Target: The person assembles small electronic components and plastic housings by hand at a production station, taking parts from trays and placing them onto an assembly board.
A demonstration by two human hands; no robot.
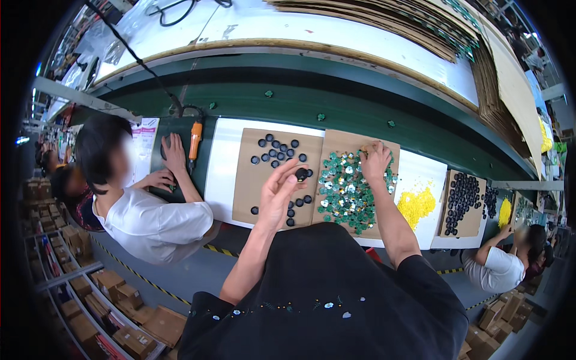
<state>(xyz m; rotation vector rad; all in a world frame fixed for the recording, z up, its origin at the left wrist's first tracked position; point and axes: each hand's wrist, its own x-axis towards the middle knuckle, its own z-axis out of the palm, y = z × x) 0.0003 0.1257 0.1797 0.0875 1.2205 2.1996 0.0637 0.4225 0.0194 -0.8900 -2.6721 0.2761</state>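
Note:
My left hand (279, 195) is raised over the left cardboard sheet (249, 180), its thumb and fingers pinching a small round black cap (301, 174). Several more black caps (275, 144) lie scattered on that sheet, some behind the hand. Over the right cardboard sheet (354, 137), my right hand (376, 161) has its fingers bent down at the upper right of a pile of small green circuit boards (347, 195). Pale bits show among the boards. Whatever the right fingertips hold is hidden.
Yellow small parts (416, 207) are heaped to the right of the boards. Farther right, black caps (462, 201) cover another sheet. A person (150, 213) sits at my left by an orange electric screwdriver (195, 141). Loose green pieces (321, 117) dot the green belt ahead, below a raised shelf.

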